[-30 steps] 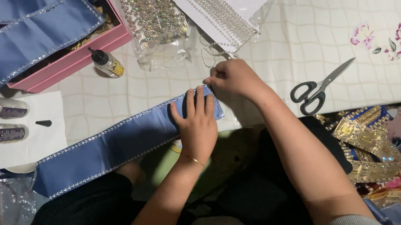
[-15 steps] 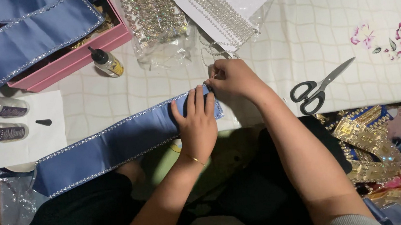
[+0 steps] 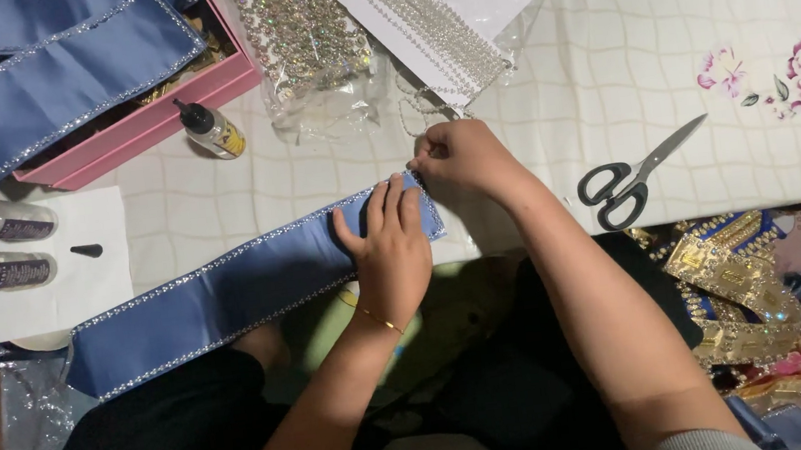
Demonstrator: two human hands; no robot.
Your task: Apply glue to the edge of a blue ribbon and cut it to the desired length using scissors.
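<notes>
Two hands worked on one blue satin sash [image 3: 228,300] edged with rhinestone trim, which lay slantwise across the near edge of the white checked table mat [image 3: 603,61]. The left hand [image 3: 392,256] lay flat on the sash's right end, fingers spread a little, pressing it down. The right hand [image 3: 458,156] sat just beyond that end, its fingertips pinched together at the sash's upper corner; what they pinched was too small to tell. One pair of black-handled scissors [image 3: 636,178] lay to the right, well apart from both hands. One pink box [image 3: 138,124] at the upper left held more blue sashes [image 3: 53,89]. Three glue bottles showed: one small [image 3: 209,128] beside the box, two [image 3: 6,245] at the left edge. One card of rhinestone chain [image 3: 429,31] and one bag of rhinestone trim [image 3: 299,35] lay above the hands.
</notes>
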